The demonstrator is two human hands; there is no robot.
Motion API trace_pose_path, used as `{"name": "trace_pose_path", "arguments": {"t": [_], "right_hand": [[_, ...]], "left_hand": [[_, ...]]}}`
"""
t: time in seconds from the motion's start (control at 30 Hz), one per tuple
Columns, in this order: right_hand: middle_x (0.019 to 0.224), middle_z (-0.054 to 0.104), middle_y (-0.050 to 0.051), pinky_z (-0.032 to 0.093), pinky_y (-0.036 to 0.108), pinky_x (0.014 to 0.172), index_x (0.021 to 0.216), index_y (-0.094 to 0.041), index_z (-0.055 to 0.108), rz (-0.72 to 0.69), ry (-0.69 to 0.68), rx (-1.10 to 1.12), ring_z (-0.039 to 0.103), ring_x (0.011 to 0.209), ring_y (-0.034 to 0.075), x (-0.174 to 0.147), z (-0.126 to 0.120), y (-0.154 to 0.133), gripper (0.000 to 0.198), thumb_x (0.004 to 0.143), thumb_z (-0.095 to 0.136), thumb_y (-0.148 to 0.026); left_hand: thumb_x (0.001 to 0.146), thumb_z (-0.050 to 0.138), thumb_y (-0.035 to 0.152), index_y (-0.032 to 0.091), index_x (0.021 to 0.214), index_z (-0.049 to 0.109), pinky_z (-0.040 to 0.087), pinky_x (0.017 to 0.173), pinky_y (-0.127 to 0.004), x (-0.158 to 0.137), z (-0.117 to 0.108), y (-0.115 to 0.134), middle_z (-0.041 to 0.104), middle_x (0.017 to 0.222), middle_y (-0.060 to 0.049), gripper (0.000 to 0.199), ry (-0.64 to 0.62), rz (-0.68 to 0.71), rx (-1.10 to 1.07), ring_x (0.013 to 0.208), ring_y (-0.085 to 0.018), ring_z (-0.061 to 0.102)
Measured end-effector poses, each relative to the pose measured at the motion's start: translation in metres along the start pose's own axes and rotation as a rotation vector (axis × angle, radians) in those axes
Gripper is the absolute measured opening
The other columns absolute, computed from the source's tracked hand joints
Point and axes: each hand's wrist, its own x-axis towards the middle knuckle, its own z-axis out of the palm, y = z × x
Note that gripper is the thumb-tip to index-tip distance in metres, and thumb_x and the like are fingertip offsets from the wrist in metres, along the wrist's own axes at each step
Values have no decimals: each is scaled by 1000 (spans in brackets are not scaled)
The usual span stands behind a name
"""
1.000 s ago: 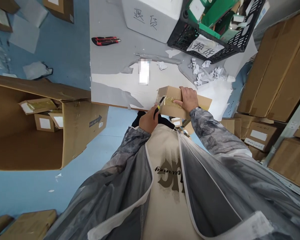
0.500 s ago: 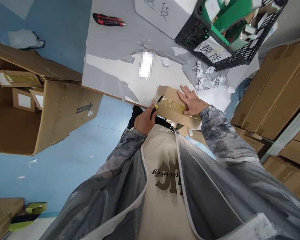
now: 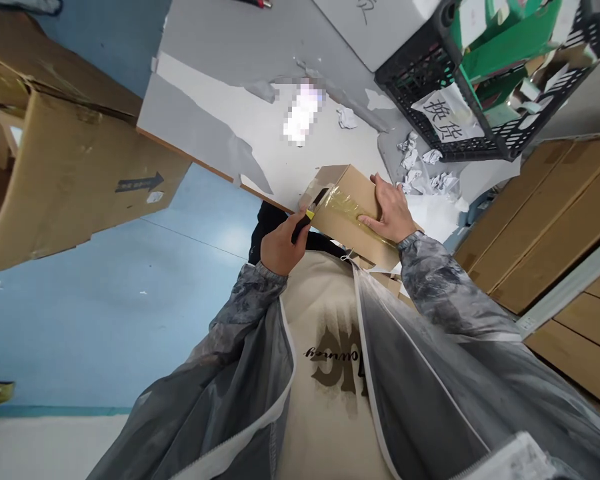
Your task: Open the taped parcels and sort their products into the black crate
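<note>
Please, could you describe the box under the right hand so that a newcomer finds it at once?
Find the grey table, then its side nearest the person. There a small brown box is under the right hand. Unlike the other boxes, it has a knife, held in the left hand, at its taped end.

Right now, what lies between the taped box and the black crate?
Head view: crumpled white paper lies on the table between the taped box and black crate; the right hand rests on the box.
</note>
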Motion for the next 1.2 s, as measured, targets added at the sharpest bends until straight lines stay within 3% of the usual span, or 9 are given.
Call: {"name": "trace_pose_path", "arguments": {"t": [0.2, 0.33, 0.47, 0.7, 0.8, 1.0, 1.1, 1.2], "right_hand": [[185, 57, 29, 23, 91, 146, 203, -18, 13, 90, 52, -96, 58, 163, 55, -7, 5, -12, 117, 116, 59, -81], [179, 61, 29, 35, 88, 143, 202, -17, 15, 110, 64, -131, 61, 157, 54, -9, 7, -14, 115, 116, 65, -74], [184, 54, 32, 48, 79, 140, 202, -14, 12, 70, 48, -85, 57, 164, 55, -8, 3, -11, 122, 113, 75, -68], [199, 33, 30, 39, 75, 151, 202, -16, -5, -97, -124, 56, 41, 182, 54, -8, -21, 0, 147, 98, 91, -55], [198, 33, 31, 41, 73, 151, 201, -14, -5, -126, -145, 63, 41, 181, 54, -9, -25, 2, 152, 89, 93, -43], [174, 55, 33, 55, 75, 135, 199, -8, 6, 29, -39, -69, 57, 156, 54, -10, -11, -24, 145, 81, 88, -26], [167, 57, 31, 60, 75, 125, 199, -8, 7, 144, -6, -158, 58, 147, 53, -8, -6, -38, 143, 81, 86, -26], [172, 53, 33, 60, 75, 124, 198, -6, 5, 182, -11, -196, 55, 150, 54, -7, -6, -47, 145, 81, 86, -29]], "left_hand": [[127, 59, 46, 25, 174, 74, 71, 105, -34, 6, -3, 7, 90, 151, -15, 54, -85, -14, 56, 138, -31, 88], [126, 56, 44, 28, 178, 71, 69, 96, -35, 12, -7, 12, 92, 138, -15, 57, -130, -5, 79, 130, -32, 89], [127, 55, 43, 27, 181, 69, 65, 87, -34, 17, -8, 19, 91, 127, -15, 59, -159, -6, 112, 115, -31, 89], [128, 48, 40, 25, 182, 69, 58, 77, -35, 11, -5, 35, 89, 117, -17, 59, -203, -43, 218, 103, -30, 86], [128, 48, 35, 25, 182, 70, 58, 77, -35, 10, -3, 39, 89, 118, -18, 59, -215, -47, 236, 105, -31, 85], [126, 49, 29, 26, 184, 67, 58, 78, -36, 9, -10, 53, 85, 110, -16, 61, -248, -52, 303, 99, -30, 82], [122, 51, 21, 25, 188, 62, 60, 81, -38, 6, -13, 69, 83, 112, -18, 67, -271, -52, 345, 99, -31, 80], [120, 53, 20, 26, 192, 57, 62, 85, -40, 5, -11, 79, 82, 117, -19, 72, -259, -61, 321, 102, -32, 79]]}}
